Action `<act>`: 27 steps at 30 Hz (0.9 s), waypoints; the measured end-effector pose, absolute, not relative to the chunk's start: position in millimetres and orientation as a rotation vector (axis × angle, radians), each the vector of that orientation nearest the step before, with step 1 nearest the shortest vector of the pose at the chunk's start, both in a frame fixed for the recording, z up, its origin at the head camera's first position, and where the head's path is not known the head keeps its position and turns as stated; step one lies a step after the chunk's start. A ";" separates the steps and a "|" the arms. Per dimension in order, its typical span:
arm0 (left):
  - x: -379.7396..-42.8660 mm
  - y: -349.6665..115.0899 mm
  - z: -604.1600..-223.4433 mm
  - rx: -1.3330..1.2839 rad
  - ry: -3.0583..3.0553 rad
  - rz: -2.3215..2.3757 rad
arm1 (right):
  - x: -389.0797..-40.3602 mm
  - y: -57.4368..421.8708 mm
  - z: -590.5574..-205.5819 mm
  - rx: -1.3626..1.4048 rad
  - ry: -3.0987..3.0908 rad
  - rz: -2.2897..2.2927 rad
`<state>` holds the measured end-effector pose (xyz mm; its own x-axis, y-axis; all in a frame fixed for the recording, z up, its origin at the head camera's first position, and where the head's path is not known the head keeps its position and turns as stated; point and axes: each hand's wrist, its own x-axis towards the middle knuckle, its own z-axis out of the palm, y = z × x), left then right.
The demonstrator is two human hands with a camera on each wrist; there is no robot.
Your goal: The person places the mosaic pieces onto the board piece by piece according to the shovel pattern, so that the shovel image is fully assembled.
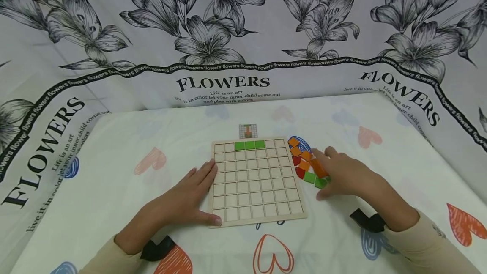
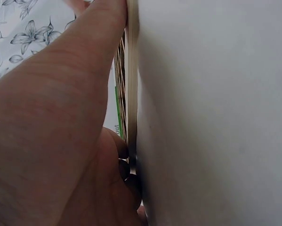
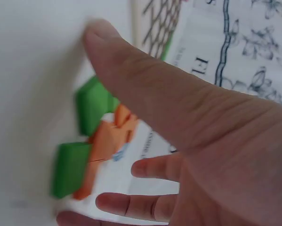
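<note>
A square wooden grid board (image 1: 258,186) lies in the middle of the table, with three green tiles (image 1: 249,145) side by side in its top row. My left hand (image 1: 184,200) rests against the board's left side, fingers extended and the thumb at the lower left corner. Beyond the right side, my right hand (image 1: 344,174) reaches over a loose group of orange tiles (image 1: 305,165), red pieces (image 1: 296,161) and green tiles (image 1: 309,177). In the right wrist view its thumb and fingers are spread apart around green tiles (image 3: 71,169), pinching nothing. Part of the group is hidden under that hand.
A small printed card (image 1: 248,131) with a grid picture lies just behind the board. The white tablecloth (image 1: 125,206) carries printed hearts. A curtain (image 1: 236,41) with flowers and lettering hangs behind the table. Black straps (image 1: 367,221) are around both wrists.
</note>
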<state>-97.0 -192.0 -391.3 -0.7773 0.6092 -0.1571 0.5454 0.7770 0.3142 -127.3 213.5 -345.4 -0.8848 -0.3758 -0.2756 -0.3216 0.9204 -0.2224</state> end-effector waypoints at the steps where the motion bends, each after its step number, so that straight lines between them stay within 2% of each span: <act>1: -97.1 -191.9 -391.4 0.901 2.720 0.366 | -126.5 218.3 -347.3 -0.472 2.752 -0.251; 5: -97.6 -191.3 -391.6 0.899 2.722 0.364 | -125.9 230.3 -355.4 -0.359 2.709 -0.384; 12: -97.4 -191.0 -391.3 0.891 2.718 0.367 | -135.3 225.3 -365.7 -0.327 2.721 -0.557; 27: -96.6 -193.1 -389.4 0.891 2.723 0.368 | -190.0 204.9 -352.1 -0.328 2.606 -0.475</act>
